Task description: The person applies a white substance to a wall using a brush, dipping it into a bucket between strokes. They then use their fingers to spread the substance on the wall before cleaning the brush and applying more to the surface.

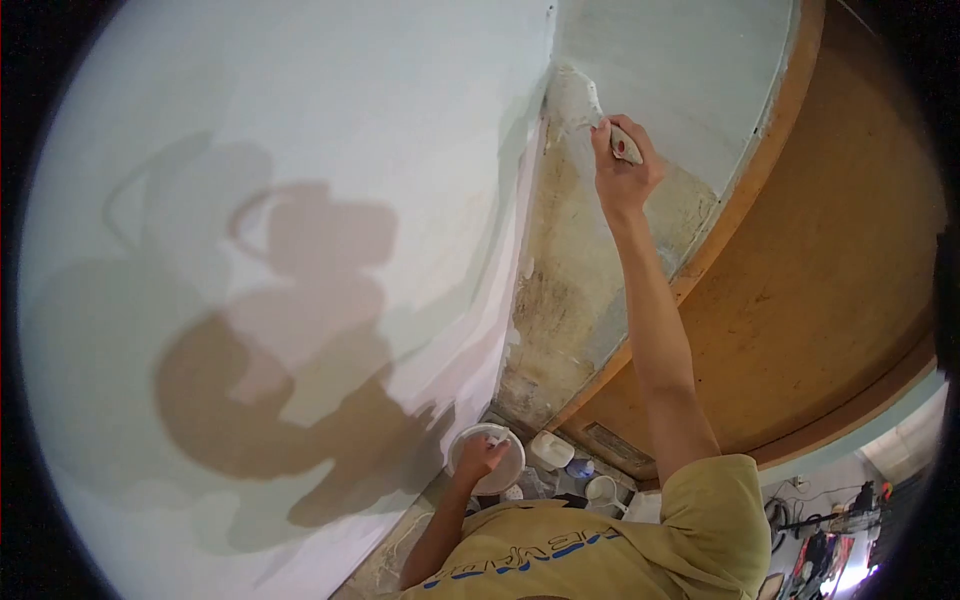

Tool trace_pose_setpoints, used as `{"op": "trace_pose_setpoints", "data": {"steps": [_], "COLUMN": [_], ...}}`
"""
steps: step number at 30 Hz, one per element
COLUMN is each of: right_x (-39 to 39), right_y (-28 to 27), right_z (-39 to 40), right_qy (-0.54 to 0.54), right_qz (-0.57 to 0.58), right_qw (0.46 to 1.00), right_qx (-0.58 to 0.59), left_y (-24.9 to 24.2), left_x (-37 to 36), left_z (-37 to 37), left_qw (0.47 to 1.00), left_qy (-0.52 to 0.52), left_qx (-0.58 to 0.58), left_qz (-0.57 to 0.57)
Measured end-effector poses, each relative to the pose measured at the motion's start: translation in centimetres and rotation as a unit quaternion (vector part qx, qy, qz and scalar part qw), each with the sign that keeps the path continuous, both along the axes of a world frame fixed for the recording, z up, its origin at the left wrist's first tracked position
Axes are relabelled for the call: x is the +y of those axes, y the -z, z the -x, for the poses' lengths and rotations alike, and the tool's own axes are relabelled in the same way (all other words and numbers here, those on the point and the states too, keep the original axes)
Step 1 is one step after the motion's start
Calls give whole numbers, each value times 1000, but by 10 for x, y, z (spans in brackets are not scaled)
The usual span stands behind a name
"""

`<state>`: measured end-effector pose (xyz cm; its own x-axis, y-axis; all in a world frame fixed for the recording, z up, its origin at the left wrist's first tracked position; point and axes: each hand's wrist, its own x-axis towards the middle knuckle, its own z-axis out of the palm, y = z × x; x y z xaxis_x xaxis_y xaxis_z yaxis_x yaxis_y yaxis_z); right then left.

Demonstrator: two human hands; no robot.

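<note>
Beyond your right hand's [628,172] closed fingers, the gripped paintbrush [593,98] meets the stained wall [560,250]; straying sideways could smear the wooden frame [790,100]. Your left hand [480,457] (its grip I can't tell) could, if jostled, tip the white bucket [519,458] below.

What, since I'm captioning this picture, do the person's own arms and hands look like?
Both the right hand and left hand are gloveless, with bare forearms. The right arm has a loose, short mustard-yellow sleeve; the left sleeve is unclear. The matching shirt carries dark lettering and blue wavy marks.
</note>
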<state>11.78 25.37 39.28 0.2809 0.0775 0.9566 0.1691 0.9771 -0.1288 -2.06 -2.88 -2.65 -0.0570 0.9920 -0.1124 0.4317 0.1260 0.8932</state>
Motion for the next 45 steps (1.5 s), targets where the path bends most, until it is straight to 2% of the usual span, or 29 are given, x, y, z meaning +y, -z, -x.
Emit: {"op": "trace_pose_setpoints", "data": {"steps": [2,3,5,6,8,9,11,15,16,17,19,21,25,29,31,33,35,37,39,40,42,44,45], "right_x": [-5,-9,-13,-14,-16,-17,-18,-31,-32,-33,-44,-45,-36,-25,-17,-14,-15,-17,-23,-26,-32,-31,-27], "right_y": [4,3,-4,-6,-9,-10,-14,-17,-14,-13,-5,0,2,1,4,10,14,15,16,17,15,17,15], "right_z": [1,5,16,22,33,37,41,30,23,17,5,-2,-3,14,23,29,29,30,26,25,22,23,25], "right_qy": [166,161,284,279,353,349,396,381,285,181,137,137,148,116,143,161,177,251,261,271,275,278,238], "right_qz": [-54,-52,-117,-121,-114,-114,-108,-66,-16,33,48,14,-32,5,-30,-42,-54,-92,-108,-124,-123,-118,-96], "right_qw": [982,982,941,942,905,907,876,884,944,981,989,990,988,993,989,986,982,960,956,951,951,952,965], "right_qx": [-77,-81,-145,-143,-207,-206,-252,-263,-166,-66,22,34,17,17,7,-17,-43,-78,-79,-80,-68,-58,-49], "left_y": [-13,-6,3,2,1,-3,-12,-10,-5,-2,-16,-20,8,10,10,7,1,11,39,19,-16,3,8], "left_x": [-10,-13,-13,-13,-17,-22,-25,-35,-35,-32,-30,-31,-23,-17,-16,-15,-12,-8,-10,-10,-10,-7,-7], "left_z": [2,2,5,5,6,8,7,8,9,9,7,6,4,3,2,-1,0,1,-5,-2,-1,-2,-2], "left_qw": [999,999,997,997,993,993,993,994,995,995,996,997,999,999,997,999,998,996,989,989,999,1000,998], "left_qy": [-3,-8,-21,-27,-75,-79,-69,-86,-74,-63,-53,-30,17,20,27,10,23,33,7,7,14,22,35], "left_qx": [7,3,-55,-56,-54,-52,-53,-52,-60,-69,-76,-73,-43,12,29,-21,-11,0,30,30,-37,0,40], "left_qz": [50,53,46,41,68,68,77,45,40,33,14,2,17,44,61,30,54,77,-145,-145,33,1,-32]}}
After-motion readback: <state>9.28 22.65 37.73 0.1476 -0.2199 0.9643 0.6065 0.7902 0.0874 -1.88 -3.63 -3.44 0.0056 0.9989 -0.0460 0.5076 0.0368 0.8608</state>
